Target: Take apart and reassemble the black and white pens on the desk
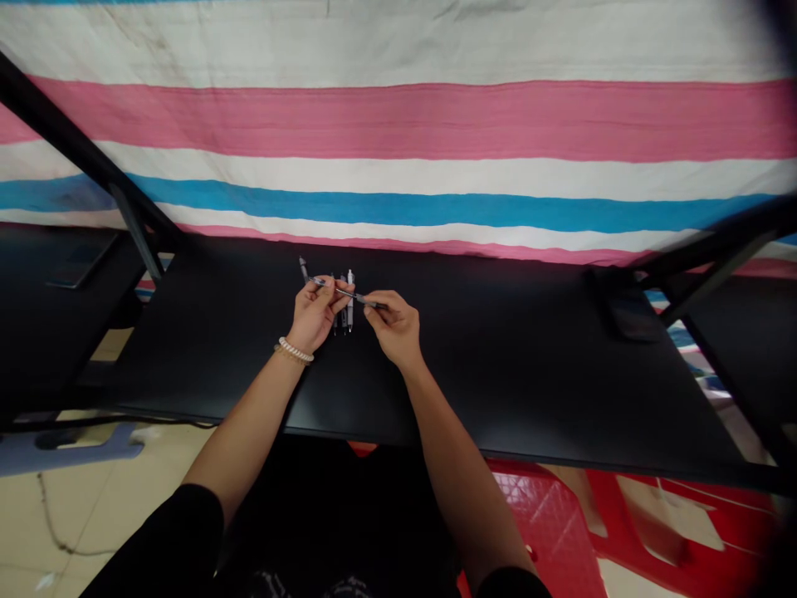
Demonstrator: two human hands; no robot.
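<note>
Above the black table, a slim pen [359, 297] is held level between my two hands. My left hand [315, 311] pinches its left part, where a clear, bluish piece shows. Closed on the darker right end is my right hand [395, 328]. A thin rod-like stretch shows between the hands; whether the pen is in separate parts is too small to tell. Just beneath and behind the fingers lie several pens side by side, among them a white pen [350, 314]. A short grey pen piece [303, 267] lies beyond my left hand, partly hidden by it.
The black table [498, 357] runs across the view, with a striped sheet [398, 120] behind it. A dark, flat phone-like object [630, 314] lies at right. Black metal braces [93, 158] stand at both ends. A red stool [541, 523] is below the front edge.
</note>
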